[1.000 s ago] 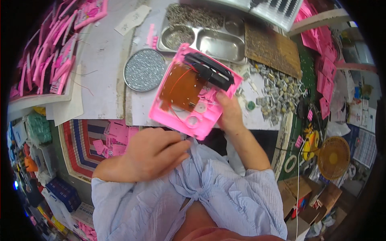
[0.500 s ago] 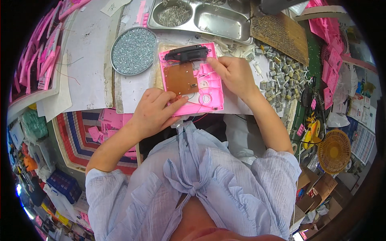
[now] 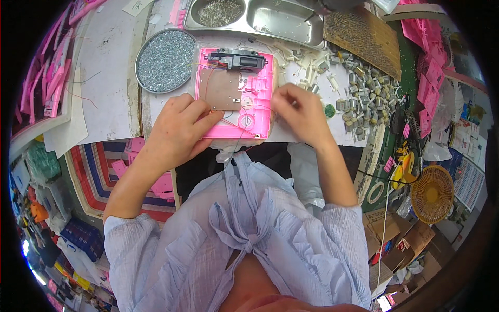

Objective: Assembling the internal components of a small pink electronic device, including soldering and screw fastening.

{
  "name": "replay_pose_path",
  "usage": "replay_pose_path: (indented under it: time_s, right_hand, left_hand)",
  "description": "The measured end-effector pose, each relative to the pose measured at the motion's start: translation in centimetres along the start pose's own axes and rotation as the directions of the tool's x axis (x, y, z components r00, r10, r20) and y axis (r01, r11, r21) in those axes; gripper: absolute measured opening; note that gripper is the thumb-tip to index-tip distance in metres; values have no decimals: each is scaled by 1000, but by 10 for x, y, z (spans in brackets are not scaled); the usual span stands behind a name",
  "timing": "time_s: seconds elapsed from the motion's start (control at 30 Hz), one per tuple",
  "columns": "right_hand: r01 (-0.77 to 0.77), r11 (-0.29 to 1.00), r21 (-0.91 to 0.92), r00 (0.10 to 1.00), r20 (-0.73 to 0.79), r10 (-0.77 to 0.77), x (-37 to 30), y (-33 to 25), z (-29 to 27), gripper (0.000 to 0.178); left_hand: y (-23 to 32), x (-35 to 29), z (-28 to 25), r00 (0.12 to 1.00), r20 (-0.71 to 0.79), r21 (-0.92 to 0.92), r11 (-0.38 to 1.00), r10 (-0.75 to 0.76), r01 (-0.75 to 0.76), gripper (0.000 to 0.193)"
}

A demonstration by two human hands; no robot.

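A pink plastic housing lies near the table's front edge, with a brown circuit board inside it and a black slotted part along its far end. Thin wires cross the board and the housing's right side. My left hand grips the near left corner, its thumb and fingers over the rim by the board. Just off the right edge, my right hand is closed in a pinch. A thin red wire runs to its fingertips, which are partly hidden.
Left of the housing stands a round tray of small screws. Behind it is a metal compartment tray. Small metal blocks and white plastic bits lie to the right, near a brown board. Pink parts are stacked far left.
The housing has shifted slightly left and turned a little. My right hand has let go of its far right corner and moved nearer, to beside the right edge. My left hand still grips the housing.
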State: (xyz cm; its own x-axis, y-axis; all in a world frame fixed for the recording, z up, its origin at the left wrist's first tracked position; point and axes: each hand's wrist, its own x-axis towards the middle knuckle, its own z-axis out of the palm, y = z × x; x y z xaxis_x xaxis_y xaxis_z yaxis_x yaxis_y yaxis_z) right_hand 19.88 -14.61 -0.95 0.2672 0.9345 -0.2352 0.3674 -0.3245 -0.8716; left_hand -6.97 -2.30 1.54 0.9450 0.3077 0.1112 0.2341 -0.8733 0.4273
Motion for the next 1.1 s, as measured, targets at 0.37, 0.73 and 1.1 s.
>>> replay_pose_path:
  time_s: [0.37, 0.73, 1.1]
  right_hand:
    - [163, 986, 24, 936, 312, -162, -74, -46, 6, 15]
    - [614, 598, -514, 762, 188, -620, -27, -23, 50, 37]
    - [624, 629, -463, 759, 166, -630, -19, -45, 110, 31]
  left_hand:
    - [38, 17, 38, 996, -77, -91, 995, 41, -48, 49]
    - [2, -30, 32, 956, -249, -83, 980, 156, -182, 17]
    - [16, -85, 69, 994, -66, -268, 961, -89, 68, 13]
